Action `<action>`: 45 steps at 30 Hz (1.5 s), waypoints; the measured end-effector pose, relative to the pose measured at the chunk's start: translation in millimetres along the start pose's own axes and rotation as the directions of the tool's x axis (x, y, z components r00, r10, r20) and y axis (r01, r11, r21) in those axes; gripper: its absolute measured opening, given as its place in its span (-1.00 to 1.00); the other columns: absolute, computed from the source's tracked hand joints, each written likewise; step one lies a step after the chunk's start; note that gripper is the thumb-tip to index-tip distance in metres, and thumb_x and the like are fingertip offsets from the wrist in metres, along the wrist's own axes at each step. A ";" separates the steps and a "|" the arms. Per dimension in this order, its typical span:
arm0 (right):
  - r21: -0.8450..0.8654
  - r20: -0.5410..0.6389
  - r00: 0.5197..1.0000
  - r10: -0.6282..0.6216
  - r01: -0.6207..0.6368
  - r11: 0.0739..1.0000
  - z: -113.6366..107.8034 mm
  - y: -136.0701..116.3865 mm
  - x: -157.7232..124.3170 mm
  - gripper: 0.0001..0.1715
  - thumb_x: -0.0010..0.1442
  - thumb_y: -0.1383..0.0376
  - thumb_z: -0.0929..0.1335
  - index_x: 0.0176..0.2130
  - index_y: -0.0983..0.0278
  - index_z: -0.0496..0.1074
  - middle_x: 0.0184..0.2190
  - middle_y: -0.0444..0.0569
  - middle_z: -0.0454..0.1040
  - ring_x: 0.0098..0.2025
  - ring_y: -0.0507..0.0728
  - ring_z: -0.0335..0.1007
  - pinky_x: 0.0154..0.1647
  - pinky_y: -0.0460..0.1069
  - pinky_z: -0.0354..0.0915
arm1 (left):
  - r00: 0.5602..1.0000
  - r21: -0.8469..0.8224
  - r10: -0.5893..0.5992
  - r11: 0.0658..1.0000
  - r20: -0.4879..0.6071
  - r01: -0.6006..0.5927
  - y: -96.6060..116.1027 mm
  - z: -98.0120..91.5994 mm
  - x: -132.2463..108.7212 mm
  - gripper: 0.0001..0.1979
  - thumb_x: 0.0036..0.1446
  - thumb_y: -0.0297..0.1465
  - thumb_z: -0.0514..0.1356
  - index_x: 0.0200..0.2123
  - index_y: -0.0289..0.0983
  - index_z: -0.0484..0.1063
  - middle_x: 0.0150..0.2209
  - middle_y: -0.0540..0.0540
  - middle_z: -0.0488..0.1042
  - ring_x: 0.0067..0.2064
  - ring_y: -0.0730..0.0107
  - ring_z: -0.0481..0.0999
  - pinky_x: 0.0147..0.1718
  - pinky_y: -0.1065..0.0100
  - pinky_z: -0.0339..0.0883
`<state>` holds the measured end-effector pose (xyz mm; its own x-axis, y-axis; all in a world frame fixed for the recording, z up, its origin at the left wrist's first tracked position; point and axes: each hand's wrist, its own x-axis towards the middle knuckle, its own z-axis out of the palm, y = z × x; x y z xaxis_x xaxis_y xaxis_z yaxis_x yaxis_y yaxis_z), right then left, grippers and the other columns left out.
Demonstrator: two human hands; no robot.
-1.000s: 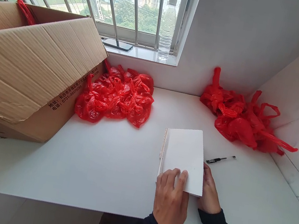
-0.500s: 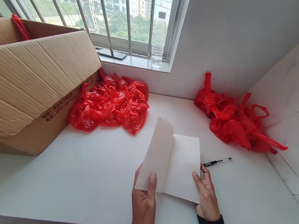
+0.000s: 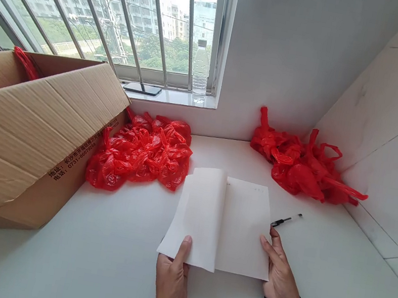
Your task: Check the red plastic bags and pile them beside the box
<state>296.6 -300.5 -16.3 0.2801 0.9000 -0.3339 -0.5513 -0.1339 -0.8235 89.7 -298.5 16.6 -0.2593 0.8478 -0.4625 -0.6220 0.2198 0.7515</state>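
An open notebook (image 3: 242, 228) with pale, mostly blank pages is held over the white table. My left hand (image 3: 174, 278) grips its lower left part, the thumb lying on the left-hand pages and the fingers underneath. One page there curves up near the spine. At the right edge my right hand (image 3: 280, 266) pinches the notebook, thumb on top, other fingers behind it. Just beyond my right fingertips a black pen (image 3: 286, 220) lies on the table.
A large open cardboard box (image 3: 34, 140) stands at the left. Red plastic bags (image 3: 148, 150) lie beside it, with more red bags (image 3: 304, 162) in the right corner. On the windowsill are a water bottle (image 3: 200, 75) and a phone (image 3: 142, 88). The white table (image 3: 107, 251) has its front edge below.
My left hand has moved left, and the left-hand pages now lie wider open and flatter. My right hand keeps its hold on the right edge. The whole view has shifted slightly.
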 end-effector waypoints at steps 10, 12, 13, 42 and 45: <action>0.048 0.005 1.000 0.023 -0.023 0.999 -7.7 -1.1 -3.8 -0.32 0.14 0.06 0.48 0.18 0.00 0.26 0.15 -0.02 0.49 0.12 0.38 0.48 0.07 0.29 0.46 | 1.000 0.050 0.006 0.999 -0.002 -0.006 -1.3 -9.3 5.4 -0.24 -0.03 -0.30 0.48 0.23 -0.21 0.31 -0.01 -0.18 0.61 0.05 0.08 0.59 0.06 0.19 0.45; 0.072 -0.010 0.999 0.034 -0.034 0.997 -8.4 -1.5 -4.1 -0.28 0.13 0.06 0.49 0.21 0.02 0.26 0.14 -0.01 0.51 0.10 0.37 0.50 0.07 0.29 0.46 | 0.997 0.051 -0.071 0.996 0.024 0.069 -0.3 -7.7 5.1 -0.14 -0.03 -0.31 0.48 0.29 -0.10 0.17 -0.07 -0.14 0.62 -0.06 0.13 0.65 -0.05 0.19 0.52; 0.087 -0.016 0.999 0.041 -0.040 0.995 -8.2 -1.9 -4.3 -0.26 0.12 0.07 0.49 0.23 0.03 0.25 0.13 0.00 0.52 0.10 0.37 0.50 0.08 0.28 0.46 | 0.991 0.052 -0.125 0.991 0.046 0.123 -1.1 -6.8 5.1 -0.15 -0.04 -0.31 0.49 0.28 -0.10 0.18 -0.11 -0.13 0.63 -0.12 0.14 0.66 -0.12 0.20 0.53; 0.041 0.153 0.987 0.040 -0.047 0.998 3.2 -3.9 -9.2 -0.30 0.14 0.05 0.49 0.19 -0.01 0.23 0.17 0.02 0.46 0.16 0.35 0.44 0.08 0.21 0.46 | 0.834 0.209 -0.343 0.938 0.433 0.277 20.3 11.9 4.5 -0.52 0.10 -0.17 0.35 0.06 -0.24 0.51 -0.06 -0.21 0.62 0.00 -0.03 0.59 -0.01 0.13 0.44; -0.050 0.170 0.985 -0.033 0.042 0.998 3.2 -0.4 -7.7 -0.39 0.18 0.03 0.46 0.16 0.03 0.30 0.23 0.02 0.39 0.27 0.36 0.31 0.19 0.23 0.37 | 0.860 0.291 -0.294 0.940 0.418 0.180 14.3 13.7 5.7 -0.52 0.02 -0.23 0.42 0.00 -0.28 0.52 -0.07 -0.23 0.62 -0.01 -0.04 0.59 -0.03 0.13 0.44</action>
<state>292.2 -305.9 -11.9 0.1607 0.9614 -0.2235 -0.4991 -0.1163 -0.8587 89.5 -284.0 31.1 0.2686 0.8659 -0.4220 -0.4156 0.4993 0.7602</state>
